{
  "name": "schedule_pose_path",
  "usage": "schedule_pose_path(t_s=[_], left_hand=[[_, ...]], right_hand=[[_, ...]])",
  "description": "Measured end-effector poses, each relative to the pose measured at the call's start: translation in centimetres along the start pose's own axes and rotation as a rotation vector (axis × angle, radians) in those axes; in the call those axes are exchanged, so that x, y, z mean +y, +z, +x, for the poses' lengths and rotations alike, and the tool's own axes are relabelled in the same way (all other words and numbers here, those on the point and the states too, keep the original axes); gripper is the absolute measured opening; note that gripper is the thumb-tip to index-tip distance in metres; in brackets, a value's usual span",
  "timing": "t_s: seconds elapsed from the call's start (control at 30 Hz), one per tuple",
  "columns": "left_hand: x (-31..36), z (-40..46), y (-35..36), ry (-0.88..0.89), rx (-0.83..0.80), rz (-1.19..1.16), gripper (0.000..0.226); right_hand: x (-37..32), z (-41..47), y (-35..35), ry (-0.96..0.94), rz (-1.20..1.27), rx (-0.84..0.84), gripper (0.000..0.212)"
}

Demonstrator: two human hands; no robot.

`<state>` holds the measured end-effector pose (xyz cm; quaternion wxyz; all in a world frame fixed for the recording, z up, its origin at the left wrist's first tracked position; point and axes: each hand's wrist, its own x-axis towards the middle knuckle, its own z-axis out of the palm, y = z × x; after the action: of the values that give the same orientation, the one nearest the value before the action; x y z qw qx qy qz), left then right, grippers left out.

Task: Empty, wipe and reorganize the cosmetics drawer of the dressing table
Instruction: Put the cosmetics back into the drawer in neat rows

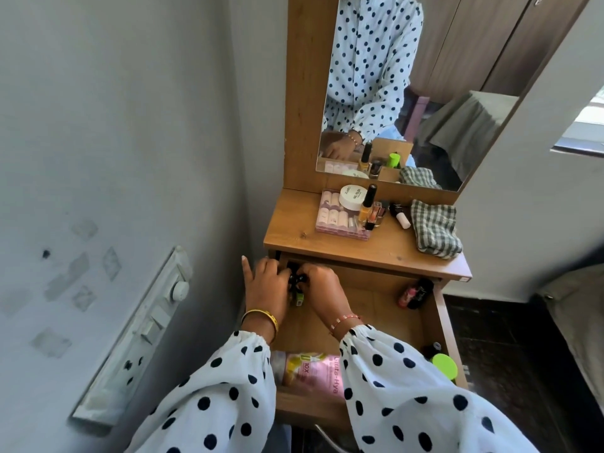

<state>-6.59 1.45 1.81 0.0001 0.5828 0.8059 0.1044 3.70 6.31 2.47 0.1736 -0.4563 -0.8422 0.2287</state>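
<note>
Emptying is the step in hand: small dark bottles (297, 282) are held by the curled left hand (266, 284) and right hand (322, 286) at the drawer's (439, 308) back left corner, to be lifted onto the tabletop (343, 245) next.

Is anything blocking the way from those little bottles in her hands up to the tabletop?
Nothing visible. Both hands grip small bottles at the drawer's back left corner, just below the tabletop. Its near left edge is bare; the clear organizer box and checked cloth sit farther back and right.
</note>
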Motion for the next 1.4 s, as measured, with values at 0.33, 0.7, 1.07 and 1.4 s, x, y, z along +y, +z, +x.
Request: schedule_pose_path(t_s=[0.33,0.7,1.07,1.4], left_hand=[[-0.4,0.0,0.3,-0.023,-0.018,-0.061,0.034],[-0.1,-0.9,0.2,0.043,0.079,-0.393,0.037],[5.8,3.5,-6.2,0.179,0.192,-0.663,0.032],[10.7,10.2,-7.6,0.040,0.060,-0.852,0.035]], right_hand=[[0.2,0.3,0.5,0.072,0.107,0.054,0.022],[0.6,-0.6,-1.9,0.059,0.170,0.104,0.025],[1.0,1.9,-13.4,0.043,0.187,0.455,0.010],[6.5,5.0,-17.7,0.200,0.074,0.264,0.027]])
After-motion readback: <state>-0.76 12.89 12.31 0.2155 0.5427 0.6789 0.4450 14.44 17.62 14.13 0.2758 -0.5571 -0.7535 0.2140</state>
